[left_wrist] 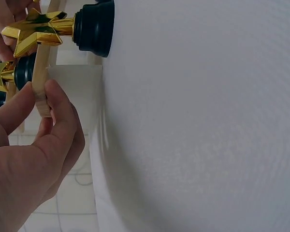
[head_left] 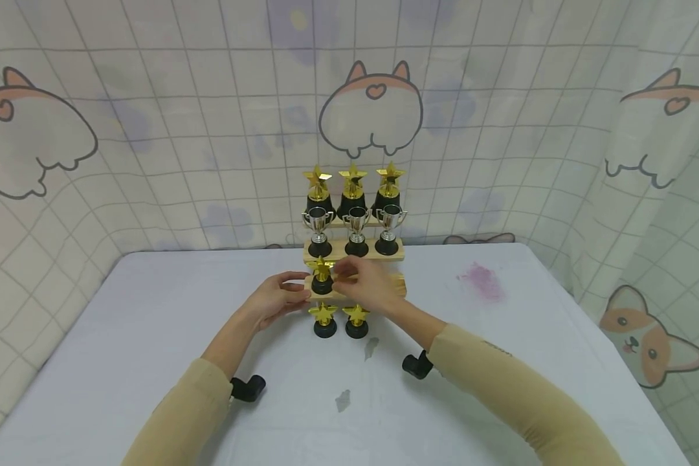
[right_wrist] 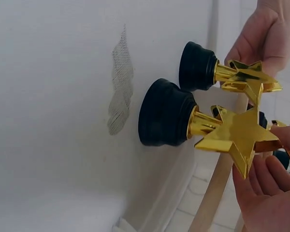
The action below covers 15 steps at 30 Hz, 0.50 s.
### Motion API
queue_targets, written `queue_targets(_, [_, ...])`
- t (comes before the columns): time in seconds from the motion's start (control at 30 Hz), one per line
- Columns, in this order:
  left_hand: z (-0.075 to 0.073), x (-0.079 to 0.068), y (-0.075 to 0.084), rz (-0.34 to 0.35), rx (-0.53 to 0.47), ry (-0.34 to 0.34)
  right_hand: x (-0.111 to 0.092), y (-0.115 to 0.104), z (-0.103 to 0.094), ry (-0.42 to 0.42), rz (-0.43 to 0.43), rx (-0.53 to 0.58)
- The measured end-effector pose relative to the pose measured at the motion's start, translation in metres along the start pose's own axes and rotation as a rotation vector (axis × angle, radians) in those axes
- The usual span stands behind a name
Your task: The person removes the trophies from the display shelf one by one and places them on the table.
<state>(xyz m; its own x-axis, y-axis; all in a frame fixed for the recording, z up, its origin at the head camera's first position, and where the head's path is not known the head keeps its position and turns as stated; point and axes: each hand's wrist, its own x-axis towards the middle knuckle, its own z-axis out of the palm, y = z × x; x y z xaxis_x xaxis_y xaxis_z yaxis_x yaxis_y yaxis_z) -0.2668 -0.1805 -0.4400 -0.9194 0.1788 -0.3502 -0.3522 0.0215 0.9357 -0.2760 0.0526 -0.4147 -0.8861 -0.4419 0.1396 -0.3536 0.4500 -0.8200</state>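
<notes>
Gold star trophy (head_left: 322, 279) is risking toppling if my left hand (head_left: 276, 299), pinching its wooden shelf (left_wrist: 40, 77), jerks; my right hand (head_left: 367, 283) is hiding its hold.

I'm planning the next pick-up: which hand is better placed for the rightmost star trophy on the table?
Probably the right hand: it is nearer that trophy, though whether it grips anything is unclear. The left hand pinches the left end of the shelf, farther off.
</notes>
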Motion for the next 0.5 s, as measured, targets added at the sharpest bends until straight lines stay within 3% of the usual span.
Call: queue_targets(0.5, [-0.0018,0.0004,-0.0016,0.013,0.010,-0.005,0.0055,-0.0059,0.0104,-0.003,0.016,-0.010])
